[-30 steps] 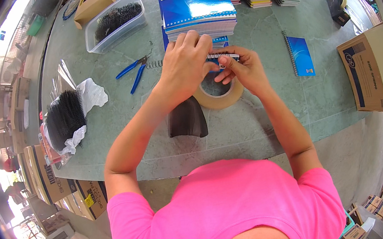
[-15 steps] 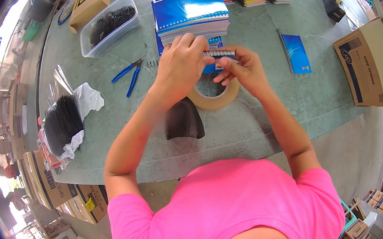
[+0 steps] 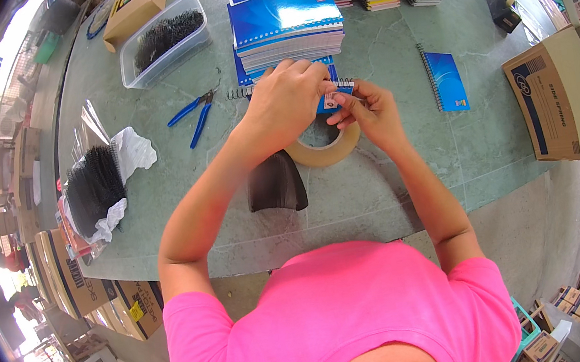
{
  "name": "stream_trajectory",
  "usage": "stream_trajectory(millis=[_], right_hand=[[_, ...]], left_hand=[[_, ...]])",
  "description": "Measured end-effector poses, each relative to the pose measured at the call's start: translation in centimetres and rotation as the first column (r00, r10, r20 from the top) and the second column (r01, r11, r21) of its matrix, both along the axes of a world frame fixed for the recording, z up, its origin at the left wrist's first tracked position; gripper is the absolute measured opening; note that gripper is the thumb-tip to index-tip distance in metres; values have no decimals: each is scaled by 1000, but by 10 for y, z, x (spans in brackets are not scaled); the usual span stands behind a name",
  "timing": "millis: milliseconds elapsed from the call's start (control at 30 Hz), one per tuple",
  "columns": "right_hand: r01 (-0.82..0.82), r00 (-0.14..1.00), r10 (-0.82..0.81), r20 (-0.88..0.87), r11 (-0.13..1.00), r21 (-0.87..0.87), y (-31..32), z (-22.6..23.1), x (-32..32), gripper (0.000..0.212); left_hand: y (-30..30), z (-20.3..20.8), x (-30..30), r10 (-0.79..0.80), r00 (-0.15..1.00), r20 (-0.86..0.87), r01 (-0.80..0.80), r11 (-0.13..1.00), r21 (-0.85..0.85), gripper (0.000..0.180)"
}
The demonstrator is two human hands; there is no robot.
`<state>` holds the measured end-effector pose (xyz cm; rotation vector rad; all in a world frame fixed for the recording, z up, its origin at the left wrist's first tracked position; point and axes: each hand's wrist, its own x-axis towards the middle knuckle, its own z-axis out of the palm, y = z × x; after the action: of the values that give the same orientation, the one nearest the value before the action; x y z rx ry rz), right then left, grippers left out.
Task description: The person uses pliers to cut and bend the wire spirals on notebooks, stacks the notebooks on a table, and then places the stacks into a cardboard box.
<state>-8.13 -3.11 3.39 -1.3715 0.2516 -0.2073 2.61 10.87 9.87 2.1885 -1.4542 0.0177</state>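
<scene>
Both my hands are on a small blue notebook point(image 3: 328, 105) above the middle of the table. A dark spiral coil point(image 3: 236, 94) runs along its far edge, its loose end sticking out left of my left hand. My left hand point(image 3: 288, 99) is closed over the coil edge and covers most of it. My right hand point(image 3: 369, 109) pinches the notebook's right end between thumb and fingers. Under the hands lies a wide roll of tan tape point(image 3: 330, 153). Just beyond stands a stack of blue notebooks point(image 3: 286, 20) with punched edges.
Blue-handled cutters point(image 3: 199, 123) lie left; a clear plastic bin point(image 3: 199, 41) of black coils is behind them. Black coils sit nearby point(image 3: 276, 188) and on white wrapping point(image 3: 135, 152). A bound notebook point(image 3: 447, 81), tape dispenser point(image 3: 501, 5) and open carton point(image 3: 546, 102) are right.
My left hand has shifted slightly right along the notebook's coil edge, uncovering more coil on its left. The right hand keeps its pinch at about the same place.
</scene>
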Motion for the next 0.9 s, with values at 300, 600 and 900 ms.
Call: stream_trajectory(millis=[300,600,900], right_hand=[[17,999,-13,33,991,-131,-2,-5,0,17],[58,998,-50,31,925,-376,-3,-3,-4,18],[112,993,-92,78,938,-327,8,-2,-4,17]], left_hand=[[-9,-2,-6,-65,996,-65,55,988,-142,21],[-19,-10,-11,-185,978,-93,164,967,-196,22],[-16,-5,-12,-149,980,-130,133,983,-126,18]])
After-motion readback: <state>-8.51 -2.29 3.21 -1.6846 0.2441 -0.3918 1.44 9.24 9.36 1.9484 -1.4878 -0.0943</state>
